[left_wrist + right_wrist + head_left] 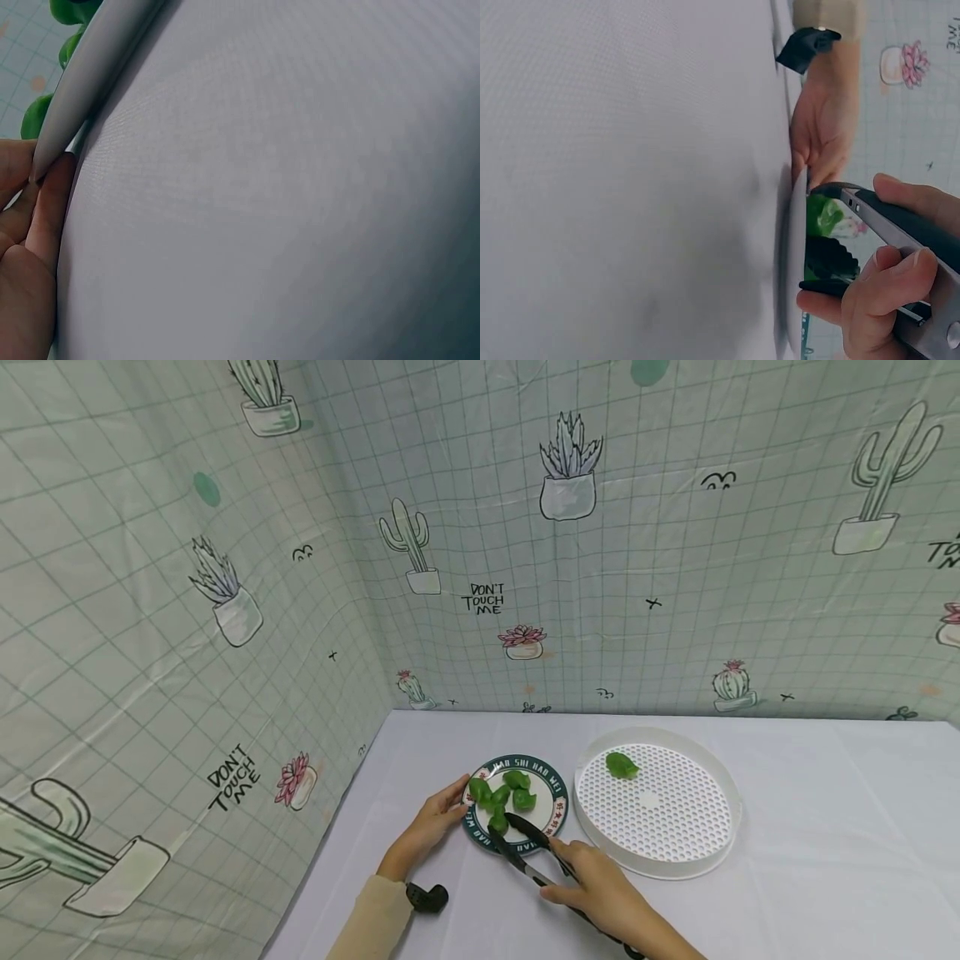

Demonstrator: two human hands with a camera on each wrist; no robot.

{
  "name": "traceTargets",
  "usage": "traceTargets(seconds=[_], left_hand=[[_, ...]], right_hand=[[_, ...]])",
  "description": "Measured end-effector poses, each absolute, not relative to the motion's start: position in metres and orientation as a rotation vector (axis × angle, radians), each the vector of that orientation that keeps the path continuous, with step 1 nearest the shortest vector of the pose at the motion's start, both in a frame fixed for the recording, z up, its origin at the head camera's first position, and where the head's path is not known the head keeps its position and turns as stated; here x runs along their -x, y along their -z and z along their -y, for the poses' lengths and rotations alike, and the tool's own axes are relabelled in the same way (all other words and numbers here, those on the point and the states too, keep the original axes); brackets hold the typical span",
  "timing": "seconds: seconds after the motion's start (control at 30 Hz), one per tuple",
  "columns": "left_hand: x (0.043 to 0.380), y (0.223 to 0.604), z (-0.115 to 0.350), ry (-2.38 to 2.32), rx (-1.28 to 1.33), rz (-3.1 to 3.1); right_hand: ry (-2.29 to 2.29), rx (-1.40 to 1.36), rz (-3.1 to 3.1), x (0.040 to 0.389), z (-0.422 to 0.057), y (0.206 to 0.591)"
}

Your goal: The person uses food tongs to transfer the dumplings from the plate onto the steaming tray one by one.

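Gripped in the right hand [606, 890] are tongs [522, 865]; the left hand [429, 827] pinches a plate [556, 783]; white cloth [832, 835] spreads beneath, cactus-printed sheeting [465, 468] behind.

A table [825, 843] covered with a plain white cloth [457, 735] carries two round things. Towards its left side sits a small plate [558, 795] with a dark green, lettered rim. Just right of it, slightly apart, lies a larger white tray [667, 822] full of small holes.
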State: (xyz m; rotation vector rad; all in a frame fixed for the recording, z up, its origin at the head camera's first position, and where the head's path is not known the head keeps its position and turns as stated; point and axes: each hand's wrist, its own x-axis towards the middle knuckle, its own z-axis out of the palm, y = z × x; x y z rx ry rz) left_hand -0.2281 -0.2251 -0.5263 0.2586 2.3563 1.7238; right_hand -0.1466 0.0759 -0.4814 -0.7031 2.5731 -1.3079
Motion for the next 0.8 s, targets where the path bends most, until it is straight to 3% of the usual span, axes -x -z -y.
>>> traceTargets(seconds=[0.8], left_hand=[[0.228,0.526,0.225,-1.734,-0.255,-2.343]], right_hand=[[1.442,0.641,-2.655,0.145,-0.125,0.447]])
